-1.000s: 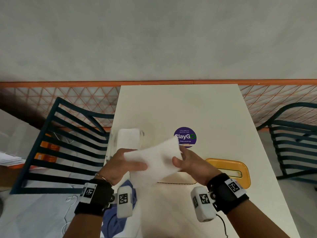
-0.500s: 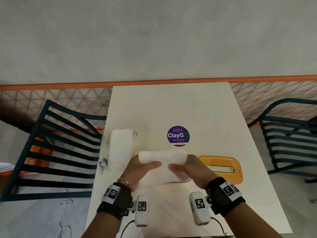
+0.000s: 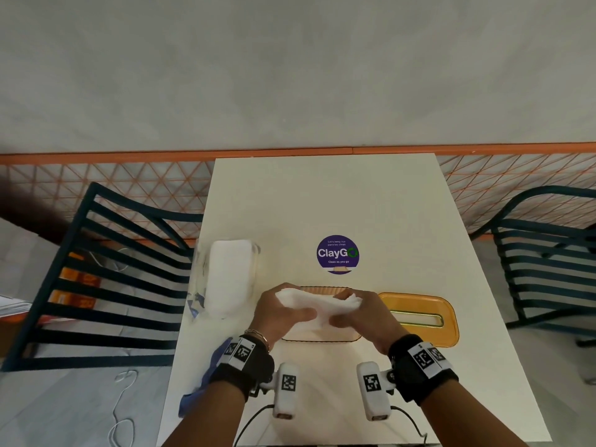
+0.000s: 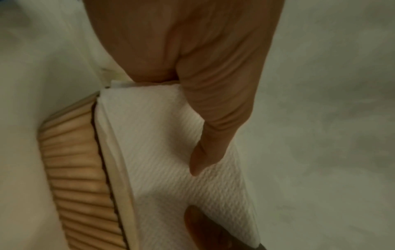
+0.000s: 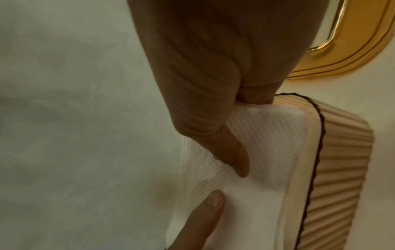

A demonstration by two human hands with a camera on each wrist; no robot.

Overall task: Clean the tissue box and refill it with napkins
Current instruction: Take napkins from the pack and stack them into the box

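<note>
Napkins first: the white, dimple-embossed folded paper napkins (image 3: 317,309) I am holding are light, soft and limp. They sag wherever I do not support them, so I judge the short ends are the right place to hold, thumb on top and fingers beneath, keeping the stack flat enough to go down square.

At about 9 o'clock from my hands, a clear plastic pack of white napkins (image 3: 229,277) lies on the cream tabletop (image 3: 371,201), and a crumpled blue cloth (image 3: 206,379) hangs by the near edge at 7 o'clock.

My left hand (image 3: 279,314) pinches the left end of the stack, thumb pressed on the top sheet; my right hand (image 3: 361,312) pinches the right end the same way. Beneath them, the ribbed tan tissue box with a dark scalloped rim (image 4: 79,177) stands open, and the napkins sit over its mouth, their far long edge lying against its rim in both wrist views. The box looks stiff and light; I expect it could slide if I push sideways, so the pressure should go straight down.

At 3 o'clock, the amber translucent slotted lid (image 3: 419,314) lies flat just beside the box. It looks smooth and probably slippery, best gripped by its long edges.

At 12 o'clock is a round purple "ClayGo" sticker (image 3: 337,254).
</note>
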